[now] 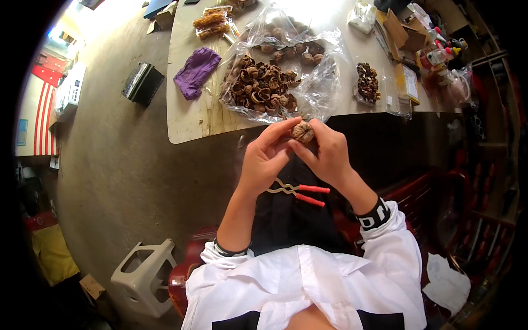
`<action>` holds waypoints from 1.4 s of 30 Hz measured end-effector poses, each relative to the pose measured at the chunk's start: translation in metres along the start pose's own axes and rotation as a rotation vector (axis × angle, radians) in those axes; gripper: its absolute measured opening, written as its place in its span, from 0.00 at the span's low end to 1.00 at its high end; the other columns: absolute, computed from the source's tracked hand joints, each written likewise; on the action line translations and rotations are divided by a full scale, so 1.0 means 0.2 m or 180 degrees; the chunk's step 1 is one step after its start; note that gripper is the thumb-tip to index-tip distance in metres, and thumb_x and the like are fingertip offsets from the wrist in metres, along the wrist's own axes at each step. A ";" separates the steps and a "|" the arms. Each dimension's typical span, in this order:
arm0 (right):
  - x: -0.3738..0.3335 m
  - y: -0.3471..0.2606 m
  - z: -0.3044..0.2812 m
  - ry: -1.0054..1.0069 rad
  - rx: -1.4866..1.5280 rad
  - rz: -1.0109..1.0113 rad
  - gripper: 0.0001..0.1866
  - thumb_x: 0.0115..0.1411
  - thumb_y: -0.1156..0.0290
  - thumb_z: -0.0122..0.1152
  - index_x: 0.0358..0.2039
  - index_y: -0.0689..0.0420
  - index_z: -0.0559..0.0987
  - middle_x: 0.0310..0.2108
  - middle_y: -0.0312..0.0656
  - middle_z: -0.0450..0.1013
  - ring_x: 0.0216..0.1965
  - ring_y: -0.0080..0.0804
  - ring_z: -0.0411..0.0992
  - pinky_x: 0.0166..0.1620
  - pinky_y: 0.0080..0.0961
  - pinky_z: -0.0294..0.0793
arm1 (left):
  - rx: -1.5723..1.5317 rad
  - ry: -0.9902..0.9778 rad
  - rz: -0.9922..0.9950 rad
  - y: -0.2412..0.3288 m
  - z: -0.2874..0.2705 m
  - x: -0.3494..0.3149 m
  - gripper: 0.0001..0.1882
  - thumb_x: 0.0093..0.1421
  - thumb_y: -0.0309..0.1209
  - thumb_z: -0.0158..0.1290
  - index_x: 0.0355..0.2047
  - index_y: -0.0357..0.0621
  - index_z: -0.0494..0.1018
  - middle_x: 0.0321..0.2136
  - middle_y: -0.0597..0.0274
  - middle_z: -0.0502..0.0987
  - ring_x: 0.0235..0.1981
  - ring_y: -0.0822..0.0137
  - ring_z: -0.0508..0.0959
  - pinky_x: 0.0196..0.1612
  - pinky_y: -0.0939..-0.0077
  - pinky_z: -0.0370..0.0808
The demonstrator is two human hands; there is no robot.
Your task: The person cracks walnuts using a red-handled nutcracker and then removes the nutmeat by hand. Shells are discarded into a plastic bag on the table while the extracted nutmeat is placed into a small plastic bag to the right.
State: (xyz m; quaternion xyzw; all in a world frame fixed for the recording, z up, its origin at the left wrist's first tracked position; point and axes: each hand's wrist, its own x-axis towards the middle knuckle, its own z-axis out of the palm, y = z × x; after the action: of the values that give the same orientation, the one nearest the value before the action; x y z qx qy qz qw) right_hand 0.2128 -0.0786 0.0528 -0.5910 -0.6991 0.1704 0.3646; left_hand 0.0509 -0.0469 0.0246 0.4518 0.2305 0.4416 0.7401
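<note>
A walnut (303, 132), brown and wrinkled, is held up between my two hands just off the table's front edge. My right hand (331, 151) pinches it with thumb and fingers from the right. From the left, my left hand (266, 157) curls with its fingertips and thumb against or close to the nut. On my dark lap below lies a nutcracker (300, 192) with red grips and metal jaws, its head partly hidden by my left wrist. A clear plastic bag (324, 71) spreads over the table beyond, with broken walnut shells (264, 82) heaped on it and whole walnuts (308, 54) behind.
On the table (190, 124) are a purple cloth (197, 72), packed snacks (212, 23), and a clear pack of dark nuts (367, 83). Boxes and bottles (440, 55) crowd its right end. A beige stool (144, 278) stands on the floor at lower left; farther off sits a black battery-like box (143, 83).
</note>
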 end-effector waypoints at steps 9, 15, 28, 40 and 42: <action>0.04 0.11 -0.08 0.0052 -0.0704 -0.1483 0.22 0.44 0.57 0.72 0.16 0.54 0.67 0.13 0.37 0.64 0.13 0.35 0.67 0.17 0.28 0.66 | 0.0334 -0.0433 -0.0770 0.10 0.02 0.00 0.18 0.64 0.27 0.53 0.52 0.28 0.70 0.43 0.59 0.77 0.44 0.72 0.77 0.49 0.77 0.74; 0.04 0.07 -0.16 -0.0202 -0.0722 -0.1752 0.25 0.46 0.51 0.72 0.17 0.53 0.66 0.13 0.35 0.61 0.13 0.32 0.66 0.17 0.26 0.65 | 0.0720 -0.0736 -0.1091 0.23 0.04 0.01 0.16 0.63 0.26 0.53 0.50 0.28 0.72 0.40 0.60 0.78 0.41 0.74 0.77 0.46 0.79 0.75; 0.13 -0.05 -0.26 -0.0452 -0.0295 -0.2181 0.27 0.51 0.48 0.67 0.15 0.52 0.63 0.13 0.33 0.57 0.12 0.28 0.62 0.15 0.24 0.61 | 0.0076 -0.1118 -0.1659 0.38 0.06 0.01 0.19 0.61 0.26 0.58 0.50 0.29 0.71 0.36 0.58 0.80 0.37 0.74 0.78 0.42 0.80 0.75; 0.27 0.10 -0.20 -0.0598 0.0264 -0.1718 0.26 0.60 0.44 0.53 0.24 0.58 0.68 0.19 0.40 0.61 0.17 0.39 0.64 0.20 0.31 0.65 | -0.0669 -0.0423 -0.1733 0.27 0.01 0.11 0.21 0.69 0.38 0.46 0.51 0.28 0.68 0.43 0.54 0.76 0.43 0.64 0.79 0.48 0.71 0.79; 0.26 0.18 -0.15 -0.0793 0.0878 -0.1232 0.25 0.62 0.46 0.51 0.28 0.59 0.69 0.22 0.41 0.62 0.20 0.37 0.64 0.24 0.29 0.65 | -0.1023 -0.0269 -0.1801 0.24 -0.01 0.15 0.20 0.69 0.37 0.45 0.51 0.30 0.67 0.44 0.52 0.75 0.44 0.62 0.79 0.49 0.69 0.78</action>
State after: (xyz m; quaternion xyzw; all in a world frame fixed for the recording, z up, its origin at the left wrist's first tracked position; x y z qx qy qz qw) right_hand 0.2586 -0.0260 0.0653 -0.3656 -0.8087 0.2626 0.3786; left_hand 0.0447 -0.0105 0.0670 0.2651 0.2434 0.2299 0.9042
